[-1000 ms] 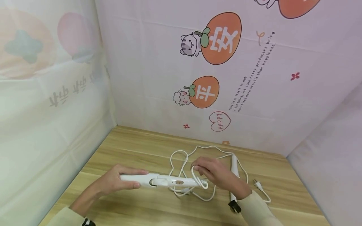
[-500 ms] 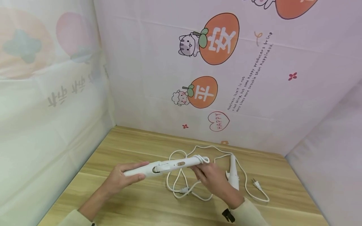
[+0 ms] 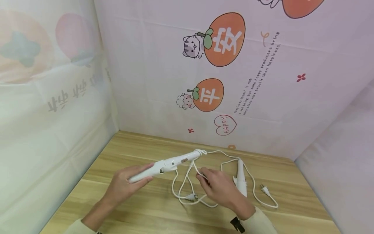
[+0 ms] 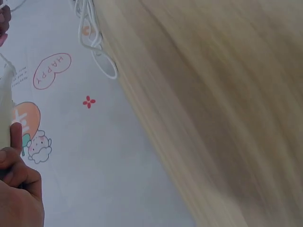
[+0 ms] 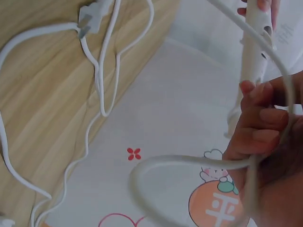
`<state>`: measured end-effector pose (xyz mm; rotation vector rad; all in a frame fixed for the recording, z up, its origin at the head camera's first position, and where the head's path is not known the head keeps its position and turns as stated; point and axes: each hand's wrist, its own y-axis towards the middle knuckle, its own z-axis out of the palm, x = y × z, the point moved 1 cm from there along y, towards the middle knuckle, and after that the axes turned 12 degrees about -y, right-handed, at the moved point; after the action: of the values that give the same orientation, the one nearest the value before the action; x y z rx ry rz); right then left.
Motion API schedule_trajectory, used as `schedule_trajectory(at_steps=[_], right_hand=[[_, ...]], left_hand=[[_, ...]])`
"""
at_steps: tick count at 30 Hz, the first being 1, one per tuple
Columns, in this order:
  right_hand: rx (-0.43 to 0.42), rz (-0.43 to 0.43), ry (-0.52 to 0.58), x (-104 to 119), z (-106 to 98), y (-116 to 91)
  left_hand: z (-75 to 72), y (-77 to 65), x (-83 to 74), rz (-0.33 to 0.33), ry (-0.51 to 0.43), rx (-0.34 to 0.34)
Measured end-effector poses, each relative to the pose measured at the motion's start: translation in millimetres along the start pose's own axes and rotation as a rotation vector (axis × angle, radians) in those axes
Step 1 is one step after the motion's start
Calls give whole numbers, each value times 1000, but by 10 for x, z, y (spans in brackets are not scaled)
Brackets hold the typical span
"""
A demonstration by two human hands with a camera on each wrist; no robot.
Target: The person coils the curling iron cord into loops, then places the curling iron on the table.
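In the head view my left hand (image 3: 124, 183) grips a white curling iron (image 3: 175, 161) by its thick end. The iron is tilted, its narrow handle end raised to the right with cord looped round it. My right hand (image 3: 220, 187) pinches the white cord (image 3: 196, 167) to the right of the iron. The right wrist view has the cord (image 5: 156, 161) passing through the curled fingers in a wide loop, with the iron (image 5: 253, 52) behind. At the left edge of the left wrist view, my left hand (image 4: 21, 189) is partly cut off.
A second white curling iron (image 3: 241, 178) lies on the wooden table (image 3: 140, 208), partly behind my right forearm. Its plug (image 3: 265, 190) is at the right. Another plug (image 3: 191, 197) lies among cord loops in the middle. Printed cloth walls (image 3: 163, 65) enclose the table's back and sides.
The curling iron's handle end has swung up and away from me. My right hand has moved from beside the handle end to below it, drawing cord downward.
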<state>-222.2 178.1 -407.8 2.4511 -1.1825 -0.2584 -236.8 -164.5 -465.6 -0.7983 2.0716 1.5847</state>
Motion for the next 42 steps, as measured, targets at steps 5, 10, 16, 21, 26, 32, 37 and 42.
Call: schedule_trajectory(at_steps=[5, 10, 16, 21, 26, 32, 37, 42], right_hand=[[-60, -129, -7, -87, -80, 5], [-180, -291, -58, -189, -155, 36], [-157, -362, -21, -268, -207, 77], [-107, -395, 59, -312, -225, 93], [-140, -464, 83, -300, -223, 135], [-142, -478, 38, -236, -86, 109], [-123, -369, 47, -216, 25, 50], [-140, -203, -2, -150, 105, 48]], left_hand=[[-87, -14, 23, -70, -4, 73], [-204, -13, 37, -167, -68, 234], [-332, -89, 92, -330, -293, 369], [-405, -156, 174, -361, -432, 430], [-435, -187, 202, -377, -503, 458], [-347, -207, 204, -439, -650, 474], [-251, -214, 222, -408, -753, 442], [-173, -205, 190, -442, -734, 375]])
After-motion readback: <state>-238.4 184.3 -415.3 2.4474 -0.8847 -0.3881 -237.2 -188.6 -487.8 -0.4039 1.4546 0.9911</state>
